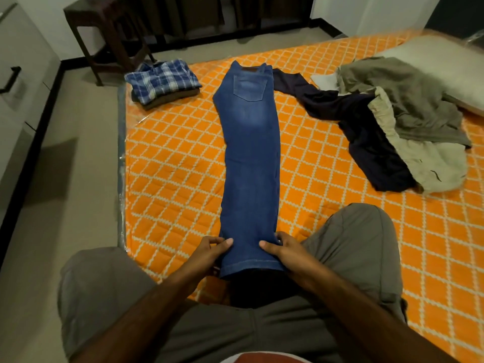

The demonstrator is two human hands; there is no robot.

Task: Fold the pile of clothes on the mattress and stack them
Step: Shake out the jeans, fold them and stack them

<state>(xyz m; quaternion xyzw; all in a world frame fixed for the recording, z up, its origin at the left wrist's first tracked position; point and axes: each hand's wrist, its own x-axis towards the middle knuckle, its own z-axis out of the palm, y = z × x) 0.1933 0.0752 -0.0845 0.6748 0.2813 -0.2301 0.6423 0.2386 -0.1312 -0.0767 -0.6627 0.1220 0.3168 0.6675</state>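
Fingers (225, 242) of the left hand (209, 254) and right hand (284, 251) pinch the hem end of the jeans (248, 142). They lie lengthwise on the mattress (178, 158), legs folded together.

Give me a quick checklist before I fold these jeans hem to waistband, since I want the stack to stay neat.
1. Both hands on the hem: ok. The left hand and right hand pinch the hem corners of the jeans.
2. Legs laid one over the other: ok, the jeans lie as one narrow strip.
3. Fabric flat: ok, no big wrinkles show.
4. Waistband free: ok, though the dark garment lies close beside it; contact cannot be told.
5. Stack ready: ok, the folded plaid shirt sits on top at the mattress corner.
6. Underside of jeans: cannot tell.
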